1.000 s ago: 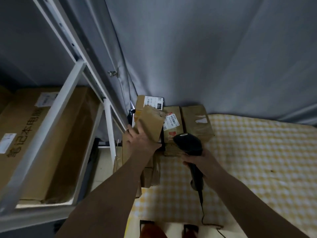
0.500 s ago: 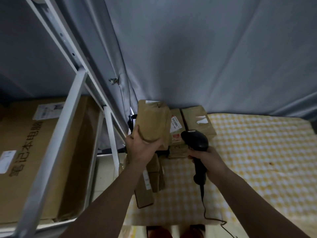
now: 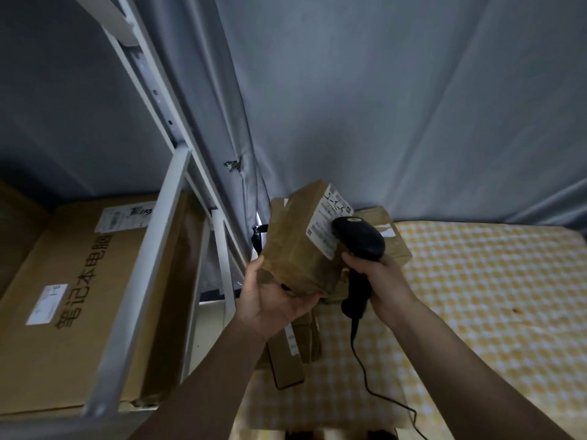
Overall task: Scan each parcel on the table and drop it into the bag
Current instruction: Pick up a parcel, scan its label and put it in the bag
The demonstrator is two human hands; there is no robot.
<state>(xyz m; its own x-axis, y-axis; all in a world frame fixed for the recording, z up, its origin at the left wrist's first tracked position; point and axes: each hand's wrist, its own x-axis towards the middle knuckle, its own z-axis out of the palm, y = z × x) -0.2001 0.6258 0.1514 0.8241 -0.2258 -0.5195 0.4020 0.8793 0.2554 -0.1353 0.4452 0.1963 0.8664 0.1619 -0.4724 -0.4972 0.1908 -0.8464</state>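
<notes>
My left hand holds a brown cardboard parcel from below, lifted above the table's left end. Its white shipping label faces right. My right hand grips a black corded barcode scanner, whose head sits right against the label. More brown parcels lie on the table behind the lifted one, and a long flat one lies under my left wrist. No bag is in view.
The table carries a yellow checked cloth. A white metal shelf frame stands at the left with a large printed carton on it. Grey curtain hangs behind. The scanner cable trails toward the table's near edge.
My left hand has lifted the parcel off the stack and turned it so the label faces right. The scanner in my right hand has moved up against the label.
</notes>
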